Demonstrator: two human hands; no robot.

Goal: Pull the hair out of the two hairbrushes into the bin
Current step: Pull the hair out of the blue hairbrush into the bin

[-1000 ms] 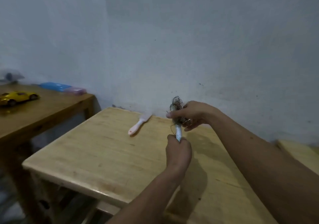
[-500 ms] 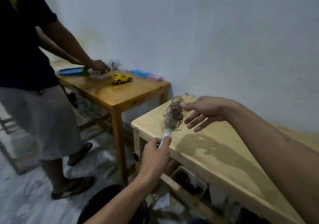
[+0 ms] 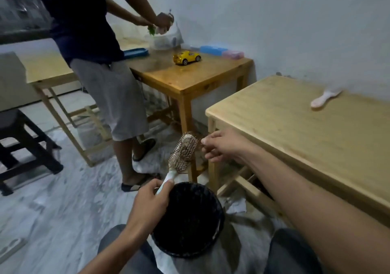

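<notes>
Shift: now that the hairbrush (image 3: 184, 155) hangs above the bin (image 3: 187, 218) — off the worktop (image 3: 295, 130) — hair can drop in.
Left hand (image 3: 148, 205): grips the handle.
Right hand (image 3: 219, 146): pinching strands, seemingly.
Second brush (image 3: 322, 98): on worktop — untouched.

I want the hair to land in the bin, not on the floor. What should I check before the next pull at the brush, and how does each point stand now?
1. Brush held firmly: ok. The left hand grips the handle of the hairbrush.
2. Brush head over the bin: not ok. It looks to sit beyond the far rim, so a dropped tuft could miss.
3. Hair left to pull: ok. Strands are tangled in the bristles.
4. Right hand has a hold on the hair: cannot tell. Its fingers are curled beside the bristles; strands there are too fine to see.
5. Bin mouth unobstructed: ok.
6. Second brush accounted for: ok. It lies on the light table.
</notes>
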